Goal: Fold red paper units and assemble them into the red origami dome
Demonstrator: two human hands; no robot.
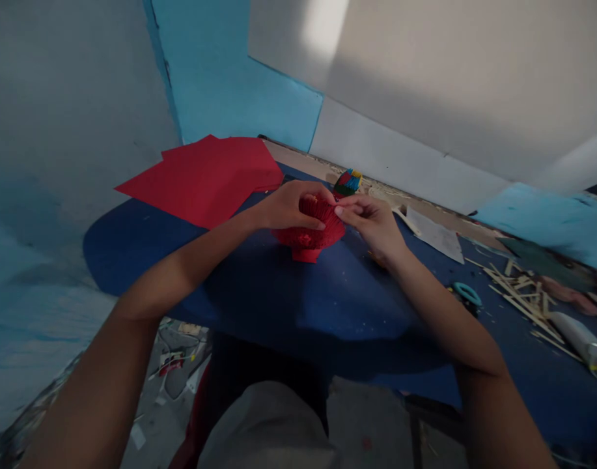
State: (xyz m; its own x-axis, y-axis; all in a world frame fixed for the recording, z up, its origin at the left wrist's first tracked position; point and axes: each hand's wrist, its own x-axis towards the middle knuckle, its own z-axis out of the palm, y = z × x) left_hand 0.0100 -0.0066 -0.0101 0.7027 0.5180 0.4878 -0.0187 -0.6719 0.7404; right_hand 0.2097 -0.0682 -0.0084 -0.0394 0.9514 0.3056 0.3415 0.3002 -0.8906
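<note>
A rounded red craft piece (pixel 322 225), ridged on its surface and apparently paper, stands on the table on a small flared red foot. My left hand (pixel 295 205) grips it from the left, thumb across the front and fingers curved over the top. At its upper right edge, the thumb and fingers of my right hand (pixel 369 221) are pinched together, close to my left fingertips. Whatever is in that pinch is too small to make out. Just behind the hands is a small item with blue, yellow, red and green parts (pixel 347 182).
Red sheets (pixel 215 176) lie at the back left of the blue table (pixel 259 293). To the right are thin wooden sticks (pixel 523 296), teal-handled scissors (pixel 467 294), a white sheet (pixel 432 231) and a clear roll (pixel 579 335). A wall (pixel 400 146) rises behind.
</note>
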